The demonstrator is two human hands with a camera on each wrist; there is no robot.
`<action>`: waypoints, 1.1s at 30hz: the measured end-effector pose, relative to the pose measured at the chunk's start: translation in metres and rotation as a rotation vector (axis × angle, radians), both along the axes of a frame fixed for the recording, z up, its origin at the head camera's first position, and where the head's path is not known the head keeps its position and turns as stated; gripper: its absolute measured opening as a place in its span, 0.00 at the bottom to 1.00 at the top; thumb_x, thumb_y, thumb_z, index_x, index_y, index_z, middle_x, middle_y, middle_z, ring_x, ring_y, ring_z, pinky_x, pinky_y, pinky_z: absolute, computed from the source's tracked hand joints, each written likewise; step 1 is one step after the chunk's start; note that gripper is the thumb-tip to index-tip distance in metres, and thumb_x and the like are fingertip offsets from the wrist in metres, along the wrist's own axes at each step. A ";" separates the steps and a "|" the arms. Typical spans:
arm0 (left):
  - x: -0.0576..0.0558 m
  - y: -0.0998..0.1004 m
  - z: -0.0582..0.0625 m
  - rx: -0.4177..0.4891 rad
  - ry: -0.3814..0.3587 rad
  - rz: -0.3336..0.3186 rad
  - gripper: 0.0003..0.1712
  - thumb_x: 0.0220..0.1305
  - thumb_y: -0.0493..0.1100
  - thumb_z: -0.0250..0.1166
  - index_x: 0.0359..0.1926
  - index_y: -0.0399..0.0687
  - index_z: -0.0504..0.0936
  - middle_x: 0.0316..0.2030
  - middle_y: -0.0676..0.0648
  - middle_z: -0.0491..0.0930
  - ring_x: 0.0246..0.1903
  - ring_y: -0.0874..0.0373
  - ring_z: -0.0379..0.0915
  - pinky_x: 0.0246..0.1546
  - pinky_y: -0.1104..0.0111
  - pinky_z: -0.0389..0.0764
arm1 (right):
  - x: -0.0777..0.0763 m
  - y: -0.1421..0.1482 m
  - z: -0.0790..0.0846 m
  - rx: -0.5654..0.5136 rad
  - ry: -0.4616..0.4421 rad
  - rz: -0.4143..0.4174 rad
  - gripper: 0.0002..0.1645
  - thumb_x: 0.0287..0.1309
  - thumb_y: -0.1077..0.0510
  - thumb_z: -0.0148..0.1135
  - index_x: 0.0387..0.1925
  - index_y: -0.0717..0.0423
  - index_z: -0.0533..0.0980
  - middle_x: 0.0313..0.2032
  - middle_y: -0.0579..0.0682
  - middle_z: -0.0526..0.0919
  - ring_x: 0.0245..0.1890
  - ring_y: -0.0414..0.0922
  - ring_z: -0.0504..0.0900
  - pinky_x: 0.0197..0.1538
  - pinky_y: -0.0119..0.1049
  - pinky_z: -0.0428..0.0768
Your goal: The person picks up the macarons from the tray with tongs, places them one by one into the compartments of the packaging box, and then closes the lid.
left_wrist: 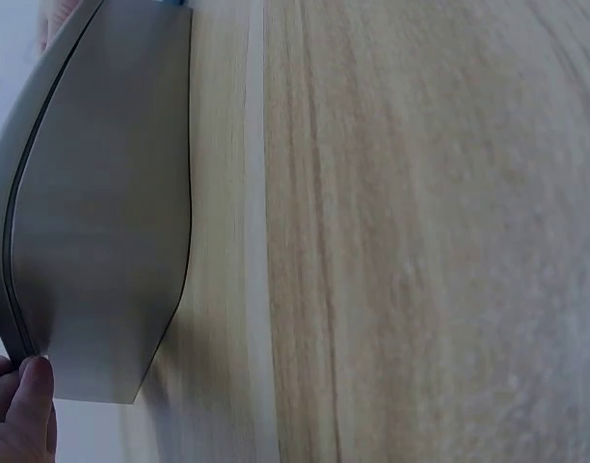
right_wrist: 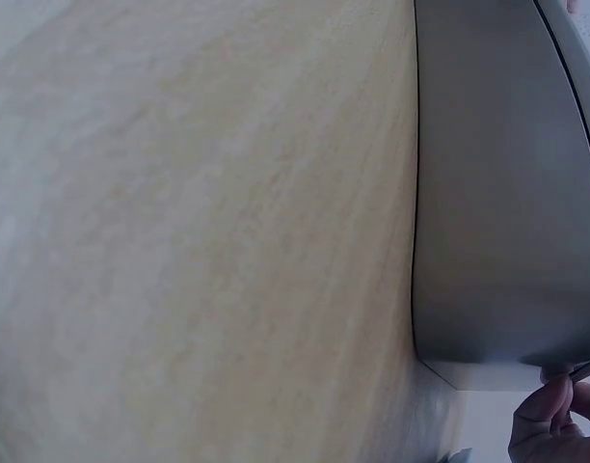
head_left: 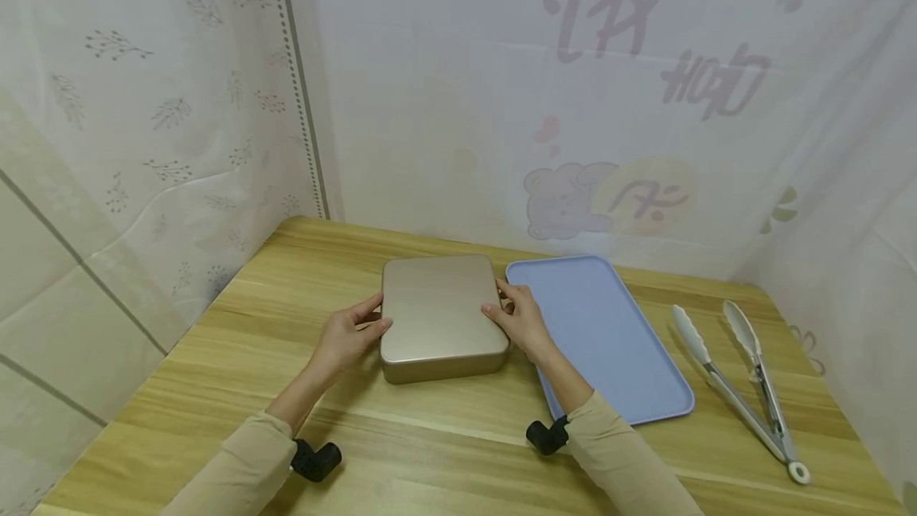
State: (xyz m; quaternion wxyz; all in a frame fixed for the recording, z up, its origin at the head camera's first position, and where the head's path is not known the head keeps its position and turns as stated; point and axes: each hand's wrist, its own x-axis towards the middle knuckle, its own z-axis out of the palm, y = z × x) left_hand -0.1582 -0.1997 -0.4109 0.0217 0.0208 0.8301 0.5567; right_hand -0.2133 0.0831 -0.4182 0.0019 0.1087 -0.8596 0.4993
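A square, champagne-coloured metal tin point(head_left: 447, 369) stands on the table with its flat lid point(head_left: 440, 301) on. My left hand point(head_left: 345, 342) is at the tin's left side, thumb and fingers pinching the lid's edge. On the opposite side my right hand point(head_left: 524, 321) grips the lid's edge between thumb and fingers. Both wrist views show a thin dark seam between lid and tin wall point(left_wrist: 102, 193), with fingertips at that seam near a corner. What the tin contains is hidden.
A blue rectangular tray point(head_left: 602, 333) lies to the right of the tin, partly under my right forearm. Farther right, a pair of spread tongs point(head_left: 762, 396) rests on the wooden table point(head_left: 430, 452). Patterned cloth point(head_left: 444, 102) hangs behind and at both sides.
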 end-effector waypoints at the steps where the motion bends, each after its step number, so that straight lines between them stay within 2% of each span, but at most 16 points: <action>1: 0.000 0.001 0.001 -0.007 0.010 -0.003 0.32 0.65 0.40 0.60 0.68 0.37 0.62 0.66 0.39 0.64 0.58 0.43 0.69 0.47 0.75 0.78 | 0.000 0.000 0.000 0.000 0.001 0.001 0.34 0.59 0.59 0.63 0.65 0.64 0.64 0.48 0.61 0.70 0.29 0.42 0.66 0.29 0.27 0.68; 6: 0.001 0.002 0.001 -0.009 0.030 -0.017 0.32 0.66 0.39 0.59 0.68 0.34 0.60 0.66 0.37 0.61 0.59 0.41 0.68 0.52 0.70 0.76 | -0.001 0.000 0.000 -0.004 0.007 -0.001 0.34 0.59 0.58 0.63 0.65 0.62 0.66 0.48 0.61 0.70 0.30 0.42 0.66 0.30 0.28 0.68; 14: 0.000 0.003 -0.006 0.042 0.018 0.002 0.33 0.66 0.40 0.59 0.68 0.37 0.60 0.67 0.40 0.61 0.61 0.43 0.66 0.53 0.72 0.75 | 0.000 0.001 0.000 0.002 0.000 -0.011 0.35 0.59 0.57 0.63 0.65 0.63 0.64 0.48 0.61 0.71 0.30 0.42 0.67 0.30 0.27 0.69; 18: 0.001 0.003 -0.007 0.050 0.012 0.028 0.33 0.66 0.41 0.60 0.68 0.40 0.62 0.66 0.42 0.63 0.60 0.45 0.67 0.50 0.78 0.75 | -0.001 0.001 -0.001 0.002 0.004 -0.009 0.35 0.58 0.58 0.64 0.65 0.62 0.65 0.48 0.60 0.71 0.30 0.41 0.67 0.30 0.27 0.69; 21: 0.002 0.003 -0.009 0.108 -0.019 0.063 0.33 0.65 0.42 0.61 0.69 0.41 0.62 0.67 0.42 0.64 0.60 0.47 0.66 0.45 0.84 0.72 | -0.003 0.000 -0.001 -0.009 0.010 0.004 0.34 0.58 0.58 0.64 0.64 0.62 0.66 0.46 0.60 0.72 0.29 0.41 0.67 0.29 0.27 0.70; 24: 0.001 0.004 -0.010 0.194 -0.045 0.097 0.33 0.66 0.39 0.59 0.69 0.40 0.60 0.67 0.42 0.63 0.60 0.48 0.64 0.44 0.87 0.70 | -0.004 -0.001 0.000 -0.021 0.009 0.018 0.33 0.57 0.59 0.64 0.64 0.63 0.67 0.44 0.60 0.73 0.28 0.41 0.68 0.29 0.27 0.70; 26: -0.001 0.007 -0.009 0.224 -0.044 0.117 0.33 0.67 0.38 0.57 0.70 0.37 0.58 0.67 0.40 0.62 0.61 0.47 0.64 0.50 0.84 0.71 | -0.005 -0.002 0.000 -0.022 0.009 0.017 0.32 0.58 0.60 0.64 0.63 0.63 0.68 0.43 0.60 0.74 0.28 0.41 0.69 0.29 0.27 0.70; 28: -0.005 0.011 -0.009 0.234 -0.039 0.140 0.32 0.68 0.38 0.55 0.70 0.34 0.56 0.68 0.38 0.60 0.63 0.45 0.62 0.58 0.76 0.70 | -0.006 -0.002 0.002 -0.016 0.008 0.009 0.30 0.58 0.60 0.63 0.62 0.63 0.69 0.41 0.59 0.75 0.29 0.43 0.70 0.31 0.29 0.72; 31: -0.015 0.018 -0.009 0.249 -0.051 0.185 0.33 0.71 0.39 0.52 0.70 0.31 0.52 0.69 0.35 0.57 0.68 0.44 0.55 0.67 0.63 0.61 | -0.011 -0.004 0.003 -0.008 0.014 -0.015 0.27 0.61 0.59 0.60 0.60 0.65 0.70 0.42 0.60 0.76 0.35 0.47 0.74 0.37 0.34 0.76; 33: -0.023 0.023 -0.008 0.276 -0.078 0.212 0.33 0.72 0.41 0.49 0.71 0.32 0.49 0.70 0.35 0.54 0.70 0.44 0.50 0.69 0.60 0.55 | -0.015 -0.005 0.003 -0.020 0.012 -0.035 0.26 0.63 0.59 0.57 0.61 0.67 0.69 0.45 0.62 0.76 0.42 0.51 0.76 0.44 0.40 0.78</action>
